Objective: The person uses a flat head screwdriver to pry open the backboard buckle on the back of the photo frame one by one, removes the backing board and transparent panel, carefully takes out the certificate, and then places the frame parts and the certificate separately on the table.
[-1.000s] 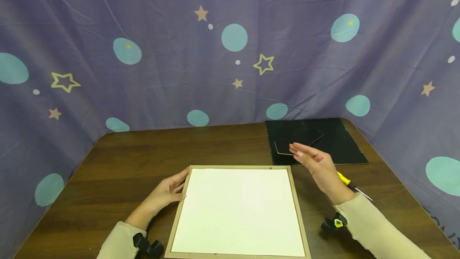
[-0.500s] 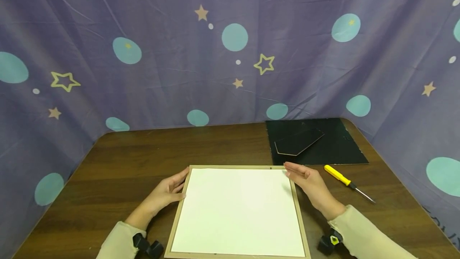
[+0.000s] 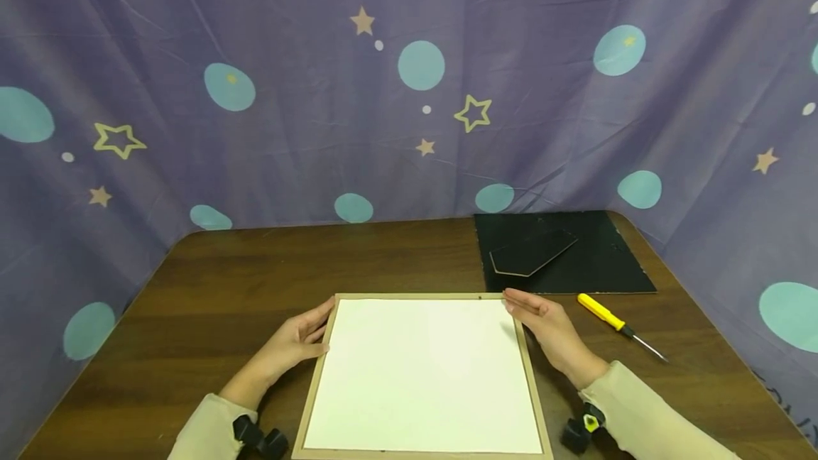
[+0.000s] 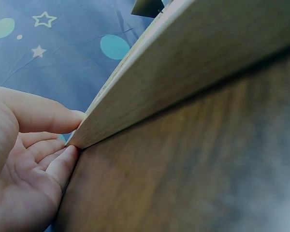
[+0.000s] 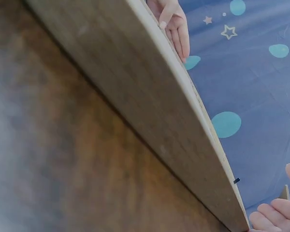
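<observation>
A picture frame (image 3: 533, 375) of pale wood lies on the table with a white sheet (image 3: 422, 375) filling it. At its far left corner, my left hand (image 3: 290, 346) touches the outer side with thumb and fingertips. The left wrist view shows that thumb (image 4: 53, 113) and the fingers right at the wooden edge. My right hand (image 3: 552, 332) is at the far right corner, fingers straight and thumb over the rim. In the right wrist view, the fingers (image 5: 275, 215) of this hand reach the frame's far end, and a small dark tab (image 5: 237, 181) sticks up from its edge.
A black backing board (image 3: 607, 254) with a folded stand leg (image 3: 533, 254) lies at the back right of the brown table (image 3: 255, 268). A yellow-handled screwdriver (image 3: 601, 309) rests to the right of my right hand. Behind the table hangs a purple patterned curtain (image 3: 287, 91).
My right hand has come down and left from in front of the black board to the frame's far right corner, uncovering the screwdriver. My left hand has stayed in place.
</observation>
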A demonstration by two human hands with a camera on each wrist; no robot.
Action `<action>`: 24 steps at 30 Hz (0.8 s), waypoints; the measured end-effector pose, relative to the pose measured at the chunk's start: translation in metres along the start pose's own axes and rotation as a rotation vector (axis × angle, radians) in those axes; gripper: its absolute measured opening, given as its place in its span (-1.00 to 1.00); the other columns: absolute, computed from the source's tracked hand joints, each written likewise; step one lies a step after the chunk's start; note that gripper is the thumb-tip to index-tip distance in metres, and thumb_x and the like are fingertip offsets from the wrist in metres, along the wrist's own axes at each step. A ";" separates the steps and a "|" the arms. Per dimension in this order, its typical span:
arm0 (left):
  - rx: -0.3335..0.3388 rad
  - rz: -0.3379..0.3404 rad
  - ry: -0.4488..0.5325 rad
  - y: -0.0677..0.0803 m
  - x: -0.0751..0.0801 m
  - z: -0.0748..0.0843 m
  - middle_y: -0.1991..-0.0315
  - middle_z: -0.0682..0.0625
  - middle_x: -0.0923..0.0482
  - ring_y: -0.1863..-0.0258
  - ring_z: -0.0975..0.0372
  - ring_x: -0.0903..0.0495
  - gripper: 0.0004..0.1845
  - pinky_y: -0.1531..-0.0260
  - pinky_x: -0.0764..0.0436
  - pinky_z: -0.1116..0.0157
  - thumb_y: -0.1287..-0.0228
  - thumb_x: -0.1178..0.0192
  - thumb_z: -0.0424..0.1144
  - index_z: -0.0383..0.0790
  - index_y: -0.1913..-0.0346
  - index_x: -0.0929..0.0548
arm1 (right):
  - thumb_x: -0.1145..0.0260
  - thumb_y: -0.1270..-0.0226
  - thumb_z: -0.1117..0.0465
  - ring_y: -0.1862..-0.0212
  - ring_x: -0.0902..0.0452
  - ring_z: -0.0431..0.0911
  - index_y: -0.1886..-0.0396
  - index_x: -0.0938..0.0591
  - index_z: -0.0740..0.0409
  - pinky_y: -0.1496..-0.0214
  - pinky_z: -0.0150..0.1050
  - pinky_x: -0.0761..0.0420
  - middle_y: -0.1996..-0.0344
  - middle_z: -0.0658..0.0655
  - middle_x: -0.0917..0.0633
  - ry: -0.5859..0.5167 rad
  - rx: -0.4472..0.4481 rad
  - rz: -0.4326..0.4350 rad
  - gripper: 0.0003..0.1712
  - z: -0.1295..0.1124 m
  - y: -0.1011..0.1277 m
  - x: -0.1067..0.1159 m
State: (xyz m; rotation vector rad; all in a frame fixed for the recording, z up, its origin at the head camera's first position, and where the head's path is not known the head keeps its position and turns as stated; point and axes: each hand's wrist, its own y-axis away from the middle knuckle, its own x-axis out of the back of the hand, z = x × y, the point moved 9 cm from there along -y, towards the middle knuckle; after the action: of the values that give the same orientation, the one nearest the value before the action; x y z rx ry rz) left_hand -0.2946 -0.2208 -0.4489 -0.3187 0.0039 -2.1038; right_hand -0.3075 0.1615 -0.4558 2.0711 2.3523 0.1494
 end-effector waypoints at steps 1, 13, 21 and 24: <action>0.004 0.001 -0.002 0.001 0.000 0.000 -0.41 -0.44 0.19 -0.36 0.35 -0.07 -0.16 -0.19 -0.25 0.61 -0.14 -0.19 -0.53 -0.58 -0.39 0.07 | -0.22 -0.34 0.16 -0.23 -0.40 -0.16 -0.29 -0.36 0.39 -0.11 -0.58 -0.41 -0.29 0.29 -0.39 0.007 -0.003 -0.003 -0.39 0.000 -0.001 -0.001; 0.016 0.020 -0.017 0.006 0.001 0.001 -0.43 -0.40 0.16 -0.39 -0.03 0.08 -0.16 -0.19 -0.27 0.59 -0.14 -0.19 -0.52 -0.57 -0.40 0.05 | -0.20 -0.35 0.23 -0.34 -0.24 0.12 -0.30 -0.32 0.43 -0.10 -0.57 -0.42 -0.32 0.33 -0.34 0.002 0.092 -0.024 -0.40 -0.023 0.006 -0.017; 0.021 0.028 -0.028 0.006 0.000 0.001 -0.42 -0.42 0.15 -0.39 0.14 -0.02 -0.16 -0.18 -0.29 0.59 -0.15 -0.21 -0.50 -0.56 -0.40 0.04 | -0.24 -0.28 0.33 -0.32 -0.30 0.12 -0.28 -0.35 0.43 -0.21 -0.36 -0.45 -0.28 0.35 -0.38 -0.020 0.053 -0.083 -0.41 -0.044 0.024 -0.060; 0.015 0.034 -0.027 0.007 0.002 0.001 -0.42 -0.42 0.15 -0.36 0.33 -0.07 -0.16 -0.17 -0.29 0.59 -0.15 -0.21 -0.50 -0.56 -0.40 0.04 | -0.25 -0.25 0.35 -0.30 -0.32 0.13 -0.25 -0.38 0.45 -0.24 -0.27 -0.45 -0.26 0.36 -0.41 -0.039 0.054 -0.108 -0.42 -0.050 0.030 -0.085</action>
State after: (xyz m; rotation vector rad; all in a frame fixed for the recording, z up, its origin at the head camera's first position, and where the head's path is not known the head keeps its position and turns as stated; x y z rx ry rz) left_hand -0.2893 -0.2260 -0.4483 -0.3359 -0.0228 -2.0645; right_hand -0.2702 0.0774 -0.4087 1.9433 2.4644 0.0443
